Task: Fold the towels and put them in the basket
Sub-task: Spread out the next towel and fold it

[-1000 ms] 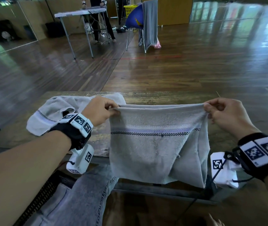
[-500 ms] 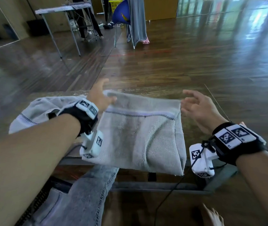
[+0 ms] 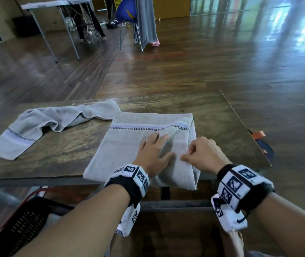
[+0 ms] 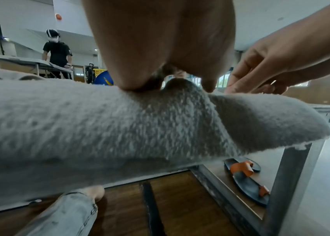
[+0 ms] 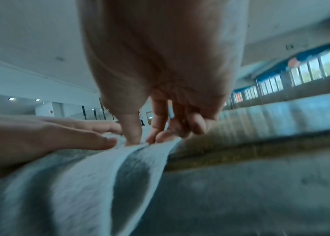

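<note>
Crumpled towel lying at left on the wooden table. Folded towel flat at near edge, left hand pressing it with spread fingers. Right hand pinching its fold.

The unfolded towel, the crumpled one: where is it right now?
In the head view the crumpled towel lies on the table's left side, just left of the half-folded towel under both hands.
</note>
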